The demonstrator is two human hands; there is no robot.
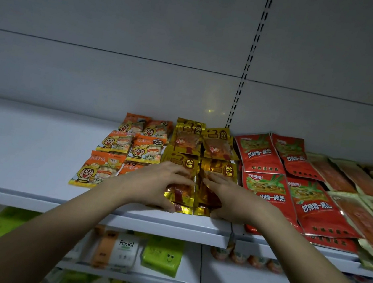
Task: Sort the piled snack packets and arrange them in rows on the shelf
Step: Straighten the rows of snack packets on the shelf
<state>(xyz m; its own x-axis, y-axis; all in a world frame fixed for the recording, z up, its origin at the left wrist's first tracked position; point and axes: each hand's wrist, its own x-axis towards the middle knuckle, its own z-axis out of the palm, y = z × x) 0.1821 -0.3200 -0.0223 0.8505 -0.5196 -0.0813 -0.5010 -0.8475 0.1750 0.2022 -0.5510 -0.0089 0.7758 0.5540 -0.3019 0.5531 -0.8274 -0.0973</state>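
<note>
White shelf (24, 142) under a grey back panel carries the packets, laid flat in columns by kind. Taking the gold packets (189, 139) as the landmark: left of them lie orange packets (95, 169) in two columns, right of them red packets (265, 188), and further right clear packs of reddish strips (348, 212).

Both hands sit on the front gold pair, at the shelf's front edge. The left hand (162, 186) curls over the left front gold packet, fingers on top and thumb at its near edge, grasping it. The right hand (227, 200) lies over the right front one, fingers fairly straight, thumb tucked at the near edge; whether it pinches or merely presses I cannot tell.

My judgement: sorting is largely done and this is the squaring-up step for the gold rows. Next calls for nudging the front pair level with each other and in line with the rows behind, without sliding them off the edge.
</note>
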